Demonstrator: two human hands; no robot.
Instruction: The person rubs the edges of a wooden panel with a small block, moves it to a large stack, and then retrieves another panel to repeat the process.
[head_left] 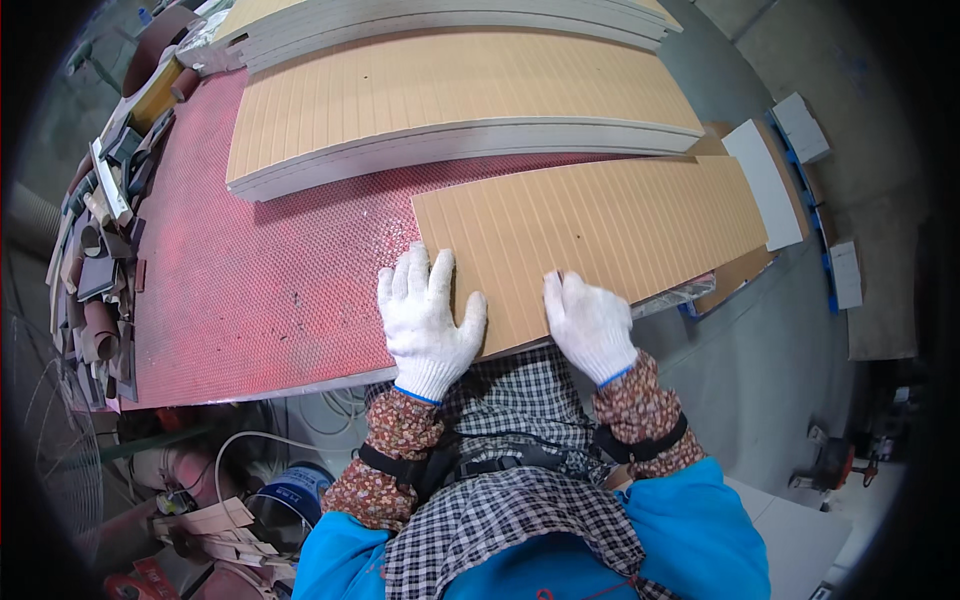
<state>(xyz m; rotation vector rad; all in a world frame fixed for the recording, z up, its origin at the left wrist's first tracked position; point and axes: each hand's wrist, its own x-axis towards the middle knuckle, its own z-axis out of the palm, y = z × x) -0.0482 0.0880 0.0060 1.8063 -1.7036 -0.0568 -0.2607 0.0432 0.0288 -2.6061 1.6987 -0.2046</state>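
A tan panel with fine ribbed lines (620, 225) lies slantwise along the near side of the red-topped table (260, 290). My left hand (425, 315), in a white knit glove, rests over the panel's left end with its fingers stretched out, part on the panel and part on the red surface. At the panel's near edge, my right hand (590, 325), gloved likewise, has its fingers curled in and pressed together against the panel top. A tiny dark spot shows at its fingertips; what they hold, if anything, I cannot make out.
Beyond the panel lies a stack of similar tan panels (460, 90), with another stack (450, 30) behind it. Sanding scraps and rolls (100, 250) crowd the table's left edge. A blue bucket (300, 490) stands below. White boards on a blue pallet (825, 235) are at right.
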